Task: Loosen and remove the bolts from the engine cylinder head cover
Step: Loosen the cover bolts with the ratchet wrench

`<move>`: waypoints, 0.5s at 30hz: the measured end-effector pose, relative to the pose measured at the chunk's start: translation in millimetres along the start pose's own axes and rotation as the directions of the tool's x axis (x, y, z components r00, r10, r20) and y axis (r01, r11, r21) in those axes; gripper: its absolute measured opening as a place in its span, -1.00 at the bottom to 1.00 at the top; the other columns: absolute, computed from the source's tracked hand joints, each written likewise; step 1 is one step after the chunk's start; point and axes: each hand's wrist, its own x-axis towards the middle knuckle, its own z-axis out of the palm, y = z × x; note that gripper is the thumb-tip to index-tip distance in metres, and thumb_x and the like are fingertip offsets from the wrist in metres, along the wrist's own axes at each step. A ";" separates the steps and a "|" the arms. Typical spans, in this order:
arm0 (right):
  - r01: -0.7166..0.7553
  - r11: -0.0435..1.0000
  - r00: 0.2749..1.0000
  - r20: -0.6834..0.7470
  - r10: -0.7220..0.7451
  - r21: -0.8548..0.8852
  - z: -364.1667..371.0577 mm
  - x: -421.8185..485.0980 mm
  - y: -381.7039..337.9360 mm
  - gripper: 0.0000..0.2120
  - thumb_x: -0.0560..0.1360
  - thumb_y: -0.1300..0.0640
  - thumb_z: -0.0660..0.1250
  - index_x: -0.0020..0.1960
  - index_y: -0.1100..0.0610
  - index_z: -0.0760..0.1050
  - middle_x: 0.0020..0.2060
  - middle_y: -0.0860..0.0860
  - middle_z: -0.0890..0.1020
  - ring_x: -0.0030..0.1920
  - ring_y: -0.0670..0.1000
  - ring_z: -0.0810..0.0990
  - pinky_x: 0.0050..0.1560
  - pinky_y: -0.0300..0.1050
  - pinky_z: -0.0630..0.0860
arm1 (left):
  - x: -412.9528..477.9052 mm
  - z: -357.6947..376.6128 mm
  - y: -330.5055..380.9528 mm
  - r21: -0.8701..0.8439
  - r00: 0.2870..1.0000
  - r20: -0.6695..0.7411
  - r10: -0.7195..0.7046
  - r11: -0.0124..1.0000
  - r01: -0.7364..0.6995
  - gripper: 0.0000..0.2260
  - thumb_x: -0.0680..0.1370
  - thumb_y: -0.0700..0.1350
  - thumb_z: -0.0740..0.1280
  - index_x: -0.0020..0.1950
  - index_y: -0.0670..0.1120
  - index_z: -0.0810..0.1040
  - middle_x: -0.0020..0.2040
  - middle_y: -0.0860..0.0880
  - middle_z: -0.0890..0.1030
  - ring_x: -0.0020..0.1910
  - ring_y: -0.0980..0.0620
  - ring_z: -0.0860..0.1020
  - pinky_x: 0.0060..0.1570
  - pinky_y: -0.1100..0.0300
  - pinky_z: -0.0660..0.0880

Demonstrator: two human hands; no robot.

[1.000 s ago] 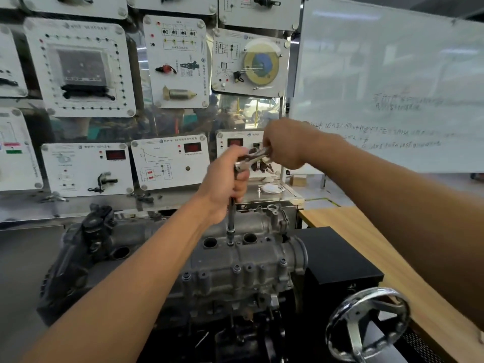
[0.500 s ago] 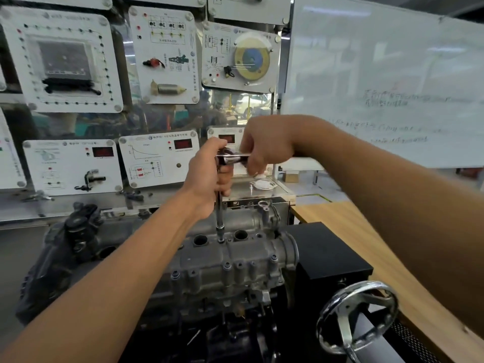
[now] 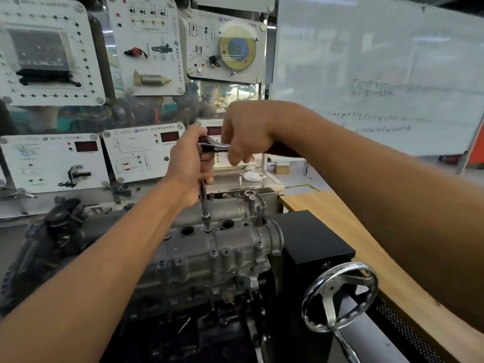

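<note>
Cylinder head cover (image 3: 199, 255), ratchet extension (image 3: 204, 205) near-upright on it, handle (image 3: 214, 146) horizontal

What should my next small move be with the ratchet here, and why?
Probably swing the ratchet handle through a loosening stroke with the right hand, left hand steadying the extension: the socket sits down on the cylinder head cover between two round wells, so there seems more to unscrew.
</note>
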 end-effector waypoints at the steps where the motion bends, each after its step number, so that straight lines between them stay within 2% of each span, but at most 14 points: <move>1: -0.057 0.994 0.991 -0.124 0.046 -0.088 6.7 8.5 10.8 -0.85 0.47 0.24 0.45 0.04 0.16 0.58 -0.07 0.03 0.68 -0.13 0.02 0.62 -0.04 -0.07 0.53 | -2.0 1.4 1.2 0.047 0.999 0.046 -0.006 0.999 0.004 -0.60 0.58 0.05 0.16 -0.47 0.03 0.31 -0.52 0.06 0.24 -0.55 0.06 0.15 -0.47 0.19 0.22; 3: -0.180 0.969 0.927 -0.358 0.109 -0.171 23.2 17.4 29.9 -0.70 0.51 0.27 0.38 0.22 0.08 0.53 0.03 0.08 0.59 0.00 0.13 0.58 0.04 0.04 0.50 | -8.9 6.8 2.1 0.146 0.992 0.126 -0.020 0.989 0.001 -0.60 0.58 0.06 0.15 -0.46 0.03 0.26 -0.53 0.08 0.22 -0.55 0.07 0.14 -0.45 0.18 0.23; 5: -0.193 0.974 0.886 -0.448 0.122 -0.118 35.8 17.3 42.2 -0.76 0.52 0.22 0.35 0.17 0.05 0.55 -0.01 0.07 0.58 0.05 0.15 0.60 0.08 0.07 0.53 | -15.0 10.7 2.8 0.168 0.989 0.146 0.002 0.985 -0.026 -0.59 0.58 0.05 0.16 -0.48 0.03 0.25 -0.55 0.08 0.21 -0.54 0.07 0.14 -0.45 0.18 0.21; 8: -0.117 0.993 0.880 -0.464 0.105 0.002 37.3 1.9 52.0 -0.84 0.48 0.06 0.42 0.04 0.06 0.62 -0.03 0.05 0.61 -0.02 0.11 0.59 -0.04 0.03 0.58 | -20.5 10.5 7.6 0.091 0.996 0.092 0.016 0.996 -0.024 -0.57 0.61 0.00 0.16 -0.48 0.03 0.27 -0.55 0.08 0.20 -0.55 0.08 0.12 -0.46 0.20 0.17; 10: -0.076 0.996 0.883 -0.460 0.089 0.046 26.8 -18.7 56.6 -0.87 0.46 -0.01 0.47 -0.11 0.03 0.60 -0.14 -0.01 0.60 -0.11 0.05 0.58 -0.10 -0.03 0.56 | -24.0 16.4 15.4 0.067 0.995 0.097 0.036 0.997 -0.043 -0.58 0.62 0.00 0.16 -0.45 0.01 0.26 -0.55 0.08 0.19 -0.55 0.07 0.12 -0.45 0.18 0.16; 13: -0.056 0.995 0.894 -0.439 0.084 0.078 5.4 -61.4 67.6 -0.74 0.48 -0.01 0.45 -0.33 -0.02 0.48 -0.39 -0.09 0.52 -0.33 -0.04 0.50 -0.28 -0.14 0.41 | -32.9 41.0 28.5 0.049 0.978 0.191 0.077 0.995 -0.088 -0.53 0.63 0.04 0.17 -0.50 0.04 0.28 -0.56 0.09 0.20 -0.56 0.07 0.13 -0.46 0.18 0.18; 15: -0.095 0.990 0.908 -0.400 0.128 0.101 0.0 -92.6 85.1 -0.68 0.52 -0.02 0.40 -0.36 0.09 0.54 -0.43 0.02 0.57 -0.38 0.03 0.54 -0.35 -0.08 0.46 | -38.1 70.0 33.6 0.056 0.953 0.292 0.074 0.994 -0.094 -0.52 0.62 0.08 0.17 -0.51 0.05 0.31 -0.55 0.10 0.21 -0.56 0.08 0.14 -0.45 0.18 0.19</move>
